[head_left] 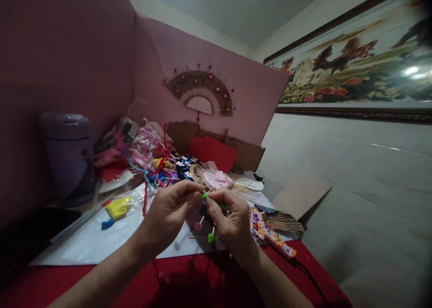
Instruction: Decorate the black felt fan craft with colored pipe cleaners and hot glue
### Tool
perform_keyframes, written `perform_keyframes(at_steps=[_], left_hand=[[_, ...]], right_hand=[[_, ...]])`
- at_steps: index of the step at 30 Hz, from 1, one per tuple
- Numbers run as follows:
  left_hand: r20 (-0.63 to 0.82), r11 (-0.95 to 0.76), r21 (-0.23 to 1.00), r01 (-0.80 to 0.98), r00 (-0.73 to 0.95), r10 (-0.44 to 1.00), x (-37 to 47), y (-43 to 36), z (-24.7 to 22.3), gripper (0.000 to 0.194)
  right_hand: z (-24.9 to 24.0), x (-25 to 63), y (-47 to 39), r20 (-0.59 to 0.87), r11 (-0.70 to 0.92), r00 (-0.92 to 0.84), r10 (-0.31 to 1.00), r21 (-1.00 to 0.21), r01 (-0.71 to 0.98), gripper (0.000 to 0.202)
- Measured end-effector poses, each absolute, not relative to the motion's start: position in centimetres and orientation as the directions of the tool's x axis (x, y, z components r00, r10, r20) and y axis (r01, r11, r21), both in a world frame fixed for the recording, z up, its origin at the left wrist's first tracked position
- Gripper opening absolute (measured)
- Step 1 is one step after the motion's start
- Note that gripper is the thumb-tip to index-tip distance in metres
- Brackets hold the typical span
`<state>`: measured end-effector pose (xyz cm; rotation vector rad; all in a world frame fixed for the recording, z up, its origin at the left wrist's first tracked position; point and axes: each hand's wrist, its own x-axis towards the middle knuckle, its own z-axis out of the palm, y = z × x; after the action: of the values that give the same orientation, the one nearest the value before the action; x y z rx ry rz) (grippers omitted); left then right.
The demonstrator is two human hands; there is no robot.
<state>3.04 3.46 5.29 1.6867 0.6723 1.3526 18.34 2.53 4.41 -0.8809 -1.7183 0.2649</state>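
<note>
My left hand [170,213] and my right hand [231,218] meet fingertip to fingertip above the white sheet [81,240]. Between them is a small bright green piece [204,196], pinched by the fingers of both hands. Just below hang or lie a pink-tipped stick [199,225] and a green-tipped stick [211,237]; what holds their upper ends is hidden by the hands. Yellow and blue clay [117,209] in clear plastic lies left of my left hand.
Behind the hands are a craft pile [151,141], red card [214,153] and cardboard [182,137]. A purple container [69,159] stands left. A flower-patterned object [273,236] with a cord lies right. A decorated fan [202,90] hangs on the pink panel [249,87].
</note>
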Motion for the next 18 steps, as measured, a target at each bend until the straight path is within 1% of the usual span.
perform_keyframes(at_steps=[3,5,8,10,14,18], left_hand=[[0.458,-0.428,0.889,-0.163,0.267,0.848,3.3,3.6,5.3,0.018],[0.396,-0.344,0.913,-0.218,0.281,0.874,3.3,3.5,5.5,0.020],[0.303,-0.219,0.933,-0.284,0.299,0.905,3.2,3.3,6.0,0.024],[0.270,-0.167,0.933,-0.318,0.315,0.910,3.2,3.1,6.2,0.026],[0.257,-0.133,0.935,-0.329,0.369,0.893,3.1,3.0,6.4,0.027],[0.256,-0.120,0.934,-0.335,0.397,0.882,3.1,3.2,6.1,0.023]], right_hand=[[4.5,18.1,2.4,0.700,0.673,-0.075,0.711,-0.645,0.362,0.012],[4.7,18.0,2.2,0.684,0.666,-0.071,0.726,-0.675,0.317,0.013],[5.0,17.9,2.0,0.671,0.662,-0.074,0.738,-0.698,0.271,0.015],[5.2,17.9,2.0,0.662,0.655,-0.075,0.746,-0.707,0.266,0.015],[5.2,18.0,2.0,0.623,0.620,-0.069,0.779,-0.749,0.233,0.017],[4.9,18.1,2.2,0.582,0.586,-0.078,0.809,-0.790,0.179,0.017]])
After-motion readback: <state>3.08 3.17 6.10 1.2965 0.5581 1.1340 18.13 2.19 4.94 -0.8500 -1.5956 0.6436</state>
